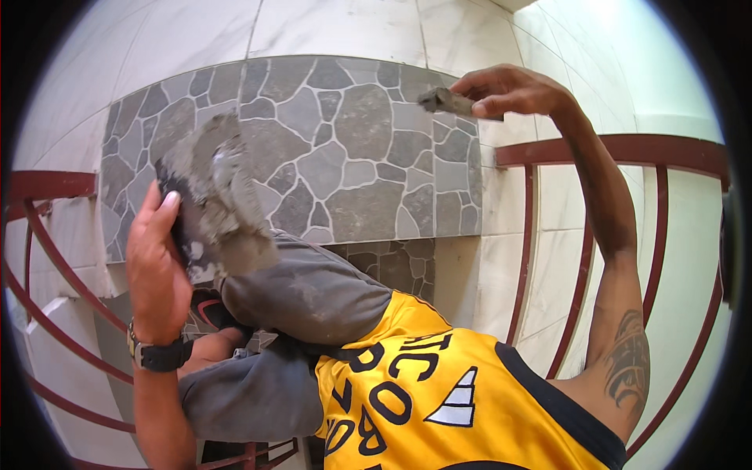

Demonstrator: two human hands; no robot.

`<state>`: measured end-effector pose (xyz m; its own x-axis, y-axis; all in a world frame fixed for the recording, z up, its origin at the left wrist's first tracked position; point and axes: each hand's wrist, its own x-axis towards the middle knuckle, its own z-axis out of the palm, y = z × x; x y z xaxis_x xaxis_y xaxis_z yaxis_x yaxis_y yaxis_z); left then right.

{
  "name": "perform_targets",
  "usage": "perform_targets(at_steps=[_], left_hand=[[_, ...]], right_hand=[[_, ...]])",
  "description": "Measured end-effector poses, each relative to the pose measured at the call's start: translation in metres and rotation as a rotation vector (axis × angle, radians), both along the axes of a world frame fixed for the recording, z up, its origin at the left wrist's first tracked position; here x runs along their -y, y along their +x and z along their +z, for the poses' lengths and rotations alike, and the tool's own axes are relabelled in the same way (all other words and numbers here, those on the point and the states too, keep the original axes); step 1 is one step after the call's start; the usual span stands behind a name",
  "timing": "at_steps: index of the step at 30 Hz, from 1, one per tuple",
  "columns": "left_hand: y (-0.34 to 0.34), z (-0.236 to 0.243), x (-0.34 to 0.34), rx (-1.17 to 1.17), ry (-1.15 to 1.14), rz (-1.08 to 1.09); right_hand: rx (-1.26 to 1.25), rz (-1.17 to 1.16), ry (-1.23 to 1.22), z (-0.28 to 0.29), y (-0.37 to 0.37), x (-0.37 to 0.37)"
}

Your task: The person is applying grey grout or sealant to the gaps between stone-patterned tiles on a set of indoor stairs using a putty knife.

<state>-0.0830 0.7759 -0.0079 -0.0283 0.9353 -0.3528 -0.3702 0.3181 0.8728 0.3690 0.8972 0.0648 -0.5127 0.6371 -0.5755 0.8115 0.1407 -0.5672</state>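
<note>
My left hand grips the edge of a dark flat board, held tilted above my knee. Wet grey mortar is heaped and smeared across its face. Farther off on the right, my right hand is closed round a narrow flat tool with mortar caked on its end; its exact kind is hard to make out. That tool hangs over the right part of a stone-patterned tiled step, apart from the board.
White marbled tiles lie beyond the step. Dark red metal railings stand on the left and right. A lower stone-patterned tread shows beneath the step, beside my bent leg.
</note>
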Motion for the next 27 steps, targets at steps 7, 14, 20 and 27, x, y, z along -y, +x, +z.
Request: perform_targets(at_steps=[7,14,20,27], left_hand=[[-0.018,-0.014,0.009,-0.037,-0.046,0.011],[-0.014,-0.002,0.009,-0.015,0.004,-0.088],[-0.015,-0.004,0.01,-0.062,-0.023,-0.017],[-0.009,0.003,0.006,-0.071,-0.021,0.023]], right_hand=[[0.435,-0.097,0.137,-0.047,0.106,-0.013],[0.751,0.063,0.472,-0.085,0.137,-0.002],[0.763,0.186,0.586,-0.115,0.162,-0.006],[0.643,0.14,0.569,-0.139,0.174,-0.013]])
